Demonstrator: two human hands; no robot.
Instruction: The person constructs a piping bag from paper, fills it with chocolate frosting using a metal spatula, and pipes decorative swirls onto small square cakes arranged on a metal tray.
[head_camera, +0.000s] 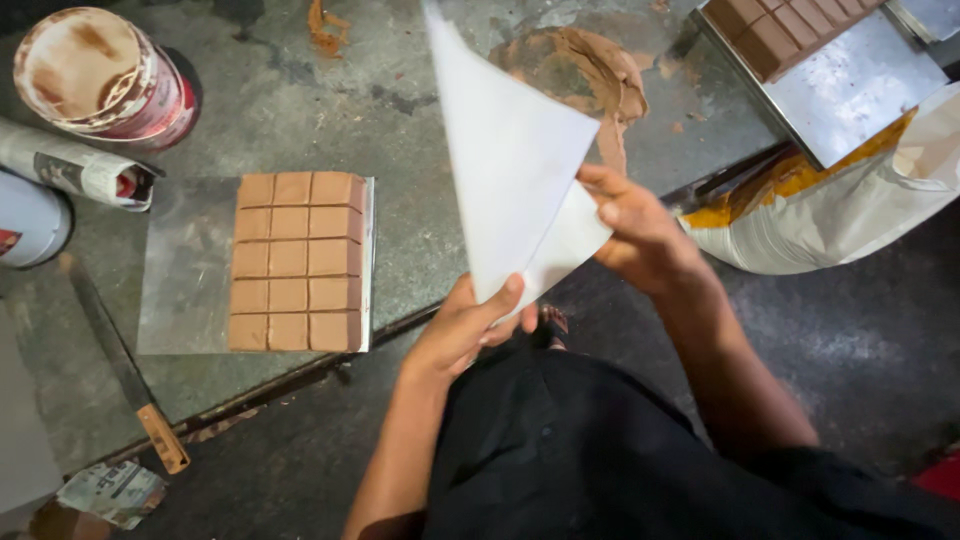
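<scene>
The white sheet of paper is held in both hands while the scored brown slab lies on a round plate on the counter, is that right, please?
Not quite: the head view shows the scored brown slab lying on a rectangular metal sheet, not a round plate. Both the left hand and right hand do hold the white paper.

Matt white paper sheet (510, 150); shiny metal tray (190, 270) — rough stone slab (400, 130).

This looks like a small sweet-making or confectionery workshop, worked at floor level. A slab of brown squares (298, 262) scored into a grid lies on a clear sheet (185, 265) on a stained stone work surface (400, 110), with a second batch on a steel tray (850, 85). Brown paste smears (585, 65), a smeared tin (100, 75) and a long knife (125, 365) lie about, though what the brown stuff is cannot be told for sure.
</scene>
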